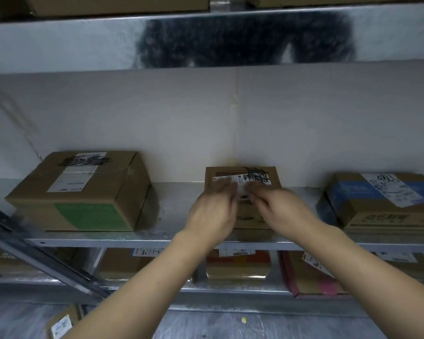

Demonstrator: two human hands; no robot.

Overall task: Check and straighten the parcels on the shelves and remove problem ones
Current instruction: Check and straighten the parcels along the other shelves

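1. The small brown parcel [242, 172] sits mid-way along the shelf [108, 241], set back near the white wall, with its scribbled-over label [257, 178] facing up
2. Both hands are on it. The left hand [213, 211] and the right hand [279, 206] reach over its front edge, fingers [227, 185] laid across the top. Motion smears them, so I cannot tell whether either grip is closed on the box or only lying flat on it
3. From where I stand, the likeliest slip is the box itself. It looks light, and with contact only on top it could skid back into the wall, or tip off the shelf's front lip if drawn forward quickly
4. Fingers dragging over the label might crease or lift it, leaving a blacked-out label even harder to check
5. The big parcel with the green patch [78, 194] on the left and the blue-taped parcel [382, 199] on the right stand well apart from it, so a sideways nudge seems unlikely to reach them
6. A drop worries me more: it would go down past the lower-shelf parcels [238, 265] and could clip one on the way
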